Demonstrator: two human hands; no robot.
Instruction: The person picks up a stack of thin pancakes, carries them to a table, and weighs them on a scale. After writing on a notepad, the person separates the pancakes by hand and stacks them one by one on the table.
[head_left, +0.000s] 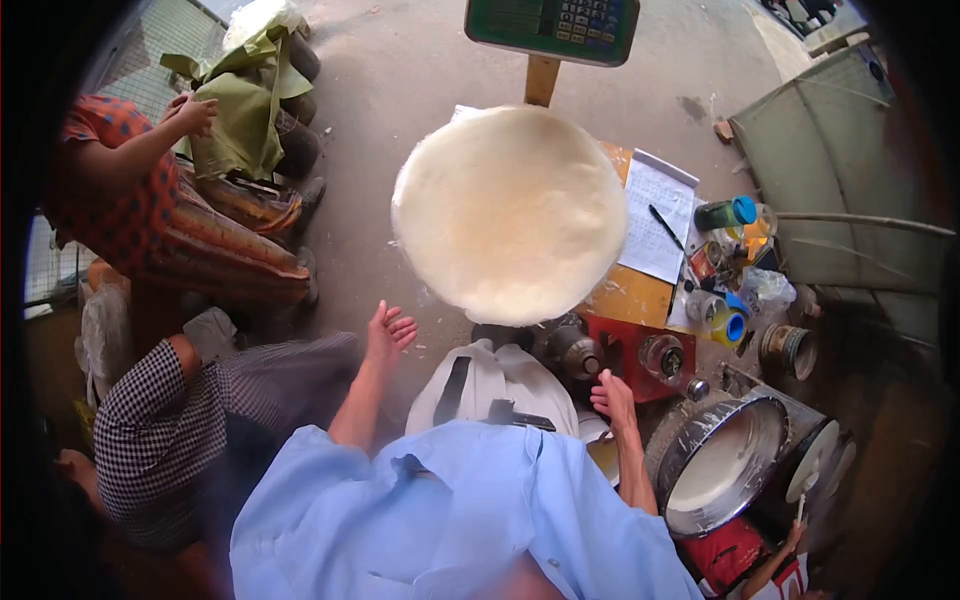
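My left hand point(391, 332) is raised below the lower left edge of a large, round, cream-coloured sheet point(510, 215). Its fingers are apart and it holds nothing. The sheet lies in front of me under a green scale display point(548, 28) on a post, and what supports it is hidden. To the lower right of the sheet, my right hand point(612, 396) hangs beside a metal flask point(575, 352), its fingers curled. Whether anything is inside those fingers is too small to tell. Neither hand touches the sheet.
A written paper point(655, 215) with a pen lies on the wooden table point(630, 296). Jars and bottles crowd its right side. A large pot point(722, 465) with pale liquid stands at lower right. People are at the left; another person's arm shows at lower right.
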